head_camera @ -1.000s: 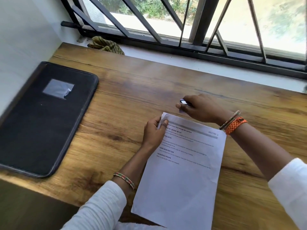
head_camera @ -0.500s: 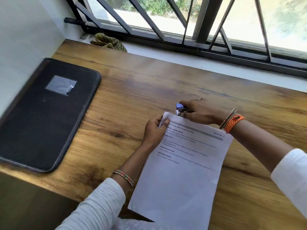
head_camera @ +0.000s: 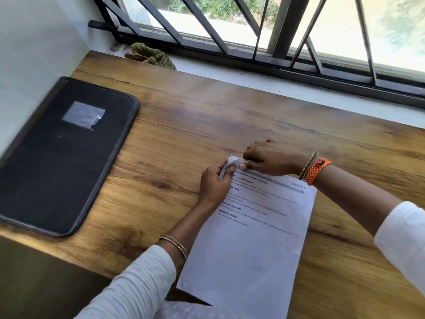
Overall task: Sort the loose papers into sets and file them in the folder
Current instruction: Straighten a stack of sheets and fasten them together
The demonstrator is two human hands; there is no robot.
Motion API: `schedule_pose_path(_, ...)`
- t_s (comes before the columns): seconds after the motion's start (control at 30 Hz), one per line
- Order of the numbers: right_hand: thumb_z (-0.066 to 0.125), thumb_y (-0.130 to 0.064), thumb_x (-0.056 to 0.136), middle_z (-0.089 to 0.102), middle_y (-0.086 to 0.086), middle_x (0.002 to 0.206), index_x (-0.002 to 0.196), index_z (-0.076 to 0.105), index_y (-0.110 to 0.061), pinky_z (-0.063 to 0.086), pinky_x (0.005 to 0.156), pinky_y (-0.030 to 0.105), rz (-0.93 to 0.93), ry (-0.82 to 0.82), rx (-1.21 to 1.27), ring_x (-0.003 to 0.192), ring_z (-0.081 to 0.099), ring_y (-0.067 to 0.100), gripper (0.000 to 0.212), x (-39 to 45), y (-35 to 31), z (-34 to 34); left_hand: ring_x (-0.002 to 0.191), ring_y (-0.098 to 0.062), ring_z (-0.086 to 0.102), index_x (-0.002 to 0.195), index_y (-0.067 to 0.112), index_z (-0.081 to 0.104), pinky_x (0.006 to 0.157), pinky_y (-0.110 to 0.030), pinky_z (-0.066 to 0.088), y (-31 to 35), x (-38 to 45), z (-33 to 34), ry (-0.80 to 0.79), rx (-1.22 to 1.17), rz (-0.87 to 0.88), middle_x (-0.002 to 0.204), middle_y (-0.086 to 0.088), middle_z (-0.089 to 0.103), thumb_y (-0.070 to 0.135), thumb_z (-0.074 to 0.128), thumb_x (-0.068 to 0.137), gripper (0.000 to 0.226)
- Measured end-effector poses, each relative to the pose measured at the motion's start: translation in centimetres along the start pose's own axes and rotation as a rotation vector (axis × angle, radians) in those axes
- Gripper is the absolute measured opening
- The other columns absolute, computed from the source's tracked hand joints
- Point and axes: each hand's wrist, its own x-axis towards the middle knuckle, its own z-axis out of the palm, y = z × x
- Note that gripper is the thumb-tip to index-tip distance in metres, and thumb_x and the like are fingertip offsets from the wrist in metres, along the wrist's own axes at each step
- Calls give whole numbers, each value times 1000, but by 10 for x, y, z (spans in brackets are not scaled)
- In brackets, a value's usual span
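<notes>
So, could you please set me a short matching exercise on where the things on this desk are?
Things:
1. folder
2. cloth
3. paper
4. left hand

Places:
A. on the window sill
B. pinching the paper's top corner
C. closed, at the desk's left edge
D. flat on the desk in front of the person

Pairs: 1-C, 2-A, 3-D, 4-B

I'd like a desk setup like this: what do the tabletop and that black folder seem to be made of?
Tabletop: looks like wood or a wood-look laminate, with brown grain streaks and a soft sheen.
Black folder: probably leatherette or plastic, matte, with a raised border around the edge and a clear label pocket.
</notes>
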Motion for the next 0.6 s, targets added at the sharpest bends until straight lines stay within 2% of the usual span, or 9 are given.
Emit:
schedule_pose_path(0.07, 45, -41, 97, 54, 3, 78, 84, 55, -13, 35, 66, 30, -27, -28, 144, 72, 47, 17, 33, 1, 0, 1, 64, -7, 56, 90, 12, 63, 55, -24, 44, 0, 0, 0, 20, 42, 11, 71, 3, 62, 25, 56, 95, 15)
schedule_pose_path(0.13, 51, -37, 96, 55, 4, 77, 87, 52, -15, 36, 62, 30, -47, -54, 187, 67, 46, 16, 24, 2, -3, 0, 60, -1, 49, 86, 17, 60, 53, -17, 37, 0, 0, 0, 32, 60, 14, 67, 10, 56, 23, 57, 94, 11)
schedule_pose_path(0.2, 53, -33, 96, 58, 5, 82, 96, 56, -12, 40, 65, 32, -47, -68, 202, 71, 48, 16, 21, 2, -5, 0, 61, -4, 49, 86, 15, 61, 54, -24, 39, -2, 0, 0, 29, 70, 25, 69, 4, 58, 24, 57, 95, 13)
schedule_pose_path(0.27, 54, -32, 95, 59, 4, 82, 96, 59, -10, 42, 67, 35, -50, -60, 227, 73, 52, 19, 22, 3, -5, 0, 63, -9, 51, 87, 10, 61, 54, -30, 41, -4, -1, 0, 29, 79, 36, 71, -3, 61, 25, 58, 94, 17)
schedule_pose_path(0.47, 56, -26, 94, 58, 4, 73, 83, 58, -11, 41, 63, 36, -26, -24, 240, 68, 51, 21, 19, 5, -8, 1, 58, -5, 46, 81, 12, 57, 52, -21, 35, -2, -1, -1, 49, 109, 28, 66, 4, 56, 22, 58, 94, 17)
schedule_pose_path(0.6, 58, -20, 90, 60, 3, 72, 83, 61, -10, 44, 61, 38, 39, 87, 189, 68, 53, 21, 13, 7, -15, 7, 59, -10, 49, 83, 8, 59, 51, -26, 37, -2, 0, 0, 54, 127, 26, 67, -4, 59, 23, 58, 94, 19)
